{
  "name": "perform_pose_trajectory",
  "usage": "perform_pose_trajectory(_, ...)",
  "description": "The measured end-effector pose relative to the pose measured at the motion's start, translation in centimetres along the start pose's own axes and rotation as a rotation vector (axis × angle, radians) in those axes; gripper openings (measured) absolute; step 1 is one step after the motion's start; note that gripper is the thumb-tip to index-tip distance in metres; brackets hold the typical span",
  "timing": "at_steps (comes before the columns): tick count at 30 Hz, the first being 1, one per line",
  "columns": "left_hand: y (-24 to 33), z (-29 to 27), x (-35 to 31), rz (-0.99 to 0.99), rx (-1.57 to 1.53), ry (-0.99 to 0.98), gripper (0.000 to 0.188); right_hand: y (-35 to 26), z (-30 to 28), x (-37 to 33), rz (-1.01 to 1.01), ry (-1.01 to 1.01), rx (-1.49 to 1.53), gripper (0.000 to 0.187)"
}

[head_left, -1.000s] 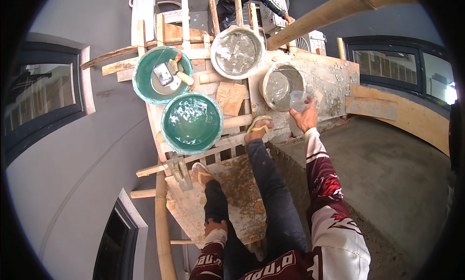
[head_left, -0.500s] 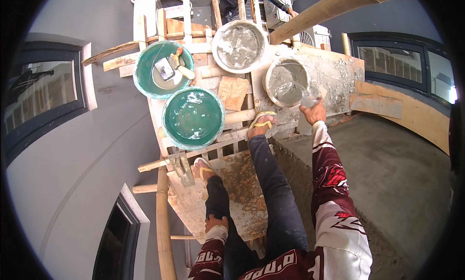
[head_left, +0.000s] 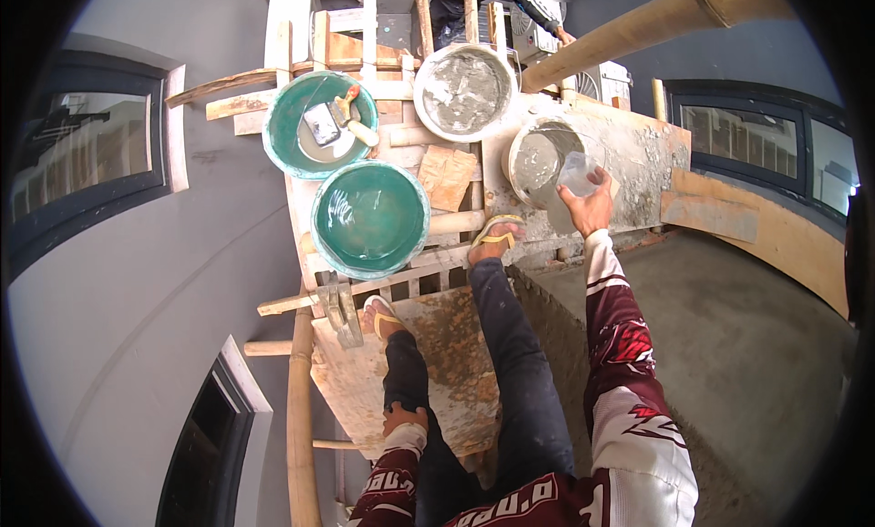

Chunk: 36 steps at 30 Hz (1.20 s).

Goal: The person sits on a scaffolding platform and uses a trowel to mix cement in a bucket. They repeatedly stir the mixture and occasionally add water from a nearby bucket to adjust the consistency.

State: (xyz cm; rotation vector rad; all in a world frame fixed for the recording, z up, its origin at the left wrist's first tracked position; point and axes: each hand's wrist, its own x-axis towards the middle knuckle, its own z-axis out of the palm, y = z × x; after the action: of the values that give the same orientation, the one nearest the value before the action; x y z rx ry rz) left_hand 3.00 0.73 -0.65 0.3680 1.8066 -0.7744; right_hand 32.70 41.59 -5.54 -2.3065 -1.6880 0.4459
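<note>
My right hand [head_left: 588,202] grips a clear plastic cup [head_left: 574,170] at the right rim of a pale bucket [head_left: 512,176] that holds wet grey mix [head_left: 536,153]. Thumb and fingers are closed about the cup, which looks empty, though its inside is hard to make out. My left hand [head_left: 403,419] lies on my left leg near the knee, holding nothing, its fingers partly in view. Left of the pale bucket, a green tub [head_left: 424,219] contains clear liquid. Farther off, a round pale basin [head_left: 420,99] is filled with thick grey mortar.
Another green tub [head_left: 273,149] holds a brush [head_left: 343,108] and a float-like tool [head_left: 321,124]. A bamboo pole [head_left: 638,40] crosses the far right. Gaps show between the scaffold planks [head_left: 428,263] by my feet. A co-worker's arm [head_left: 538,10] reaches in at the far edge.
The thin stream falling from the cup into the pale bucket is gone. My right hand has turned the cup more upright. My left hand stays on my leg; the view has shifted slightly.
</note>
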Motion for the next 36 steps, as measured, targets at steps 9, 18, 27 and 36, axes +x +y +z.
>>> perform_pose_trajectory(9,-0.9,1.1,0.8,0.009,-0.012,-0.069,0.064,-6.9,2.8,5.5,-0.088,-0.264,-0.165,0.084)
perform_pose_trajectory(18,-0.7,0.7,0.3,-0.015,-0.041,-0.134,0.063,-11.8,4.7,7.4,-0.025,-0.415,-0.369,0.087)
perform_pose_trajectory(27,-1.0,1.9,0.5,0.013,-0.048,-0.095,0.063,-12.2,5.6,7.9,-0.052,-0.414,-0.399,0.09)
perform_pose_trajectory(36,-1.5,1.4,0.5,0.037,-0.072,-0.095,0.065,-11.3,6.7,1.3,-0.346,-0.153,0.251,0.086)
